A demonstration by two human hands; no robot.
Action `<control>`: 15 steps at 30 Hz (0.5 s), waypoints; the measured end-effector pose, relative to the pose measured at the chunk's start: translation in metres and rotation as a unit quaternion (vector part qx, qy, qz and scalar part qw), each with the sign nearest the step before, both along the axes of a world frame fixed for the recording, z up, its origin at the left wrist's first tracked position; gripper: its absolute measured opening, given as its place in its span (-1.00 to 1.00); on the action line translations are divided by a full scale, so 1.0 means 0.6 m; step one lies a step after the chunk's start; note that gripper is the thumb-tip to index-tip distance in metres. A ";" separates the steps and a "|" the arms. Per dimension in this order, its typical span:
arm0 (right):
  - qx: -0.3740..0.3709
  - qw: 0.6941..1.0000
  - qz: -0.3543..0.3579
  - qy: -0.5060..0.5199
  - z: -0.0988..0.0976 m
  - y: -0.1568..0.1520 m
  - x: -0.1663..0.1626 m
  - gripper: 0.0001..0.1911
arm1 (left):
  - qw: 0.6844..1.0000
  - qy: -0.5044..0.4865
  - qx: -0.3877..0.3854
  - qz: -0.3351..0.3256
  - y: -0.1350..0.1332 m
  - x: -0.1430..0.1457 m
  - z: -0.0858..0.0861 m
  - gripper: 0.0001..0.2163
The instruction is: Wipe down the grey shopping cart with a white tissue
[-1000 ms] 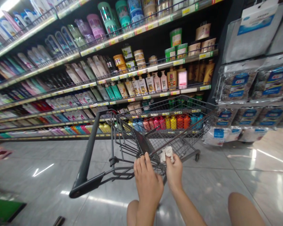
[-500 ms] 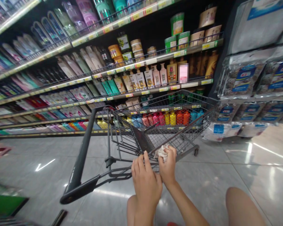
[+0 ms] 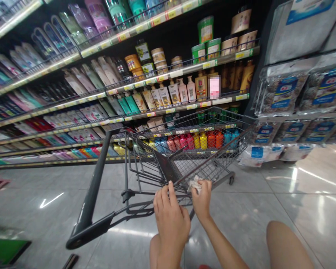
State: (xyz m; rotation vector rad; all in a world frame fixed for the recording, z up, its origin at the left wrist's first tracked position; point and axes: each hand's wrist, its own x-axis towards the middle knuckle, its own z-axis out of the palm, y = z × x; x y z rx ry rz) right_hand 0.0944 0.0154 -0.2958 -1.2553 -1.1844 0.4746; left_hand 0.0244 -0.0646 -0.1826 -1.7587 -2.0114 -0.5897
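Well, from where I stand, the right hand point(image 3: 202, 201) has a crumpled white wipe point(image 3: 195, 184) pinched in its fingers, close by the side bars of the cart point(image 3: 166, 166). I can't tell if the left hand point(image 3: 172, 218) is wrapped round the bars or just lying on them, because its back hides the rest. The wipe could slip and drop through the gaps, since only the fingers seem to hold it. It might rip too, as it looks thin and could catch on a bar. The cart might roll if it gets bumped, because it has a little wheel point(image 3: 232, 178) on a slick floor point(image 3: 249, 220). That floor is grey, smooth and shiny. The cart is made of thin dark bars, crossed like a net, with a fat, plastic-looking handle point(image 3: 93, 186). Behind it are small, bright yellow bottles point(image 3: 203, 141), and crinkly bags point(image 3: 282, 93) hang on one side.
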 end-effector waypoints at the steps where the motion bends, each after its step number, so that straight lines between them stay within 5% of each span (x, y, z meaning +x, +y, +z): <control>1: -0.007 1.000 -0.005 0.004 -0.015 0.003 0.002 -0.86 | 1.000 -0.001 0.000 -0.001 0.000 0.000 0.000 -0.43; 10: -0.042 0.999 -0.023 0.018 -0.088 0.029 0.021 -0.84 | 1.000 -0.005 -0.017 0.002 0.002 0.005 0.005 -0.39; 15: -0.161 0.976 -0.063 0.129 -0.110 0.028 0.020 -0.77 | 0.999 0.001 -0.036 0.017 0.002 0.009 0.007 -0.36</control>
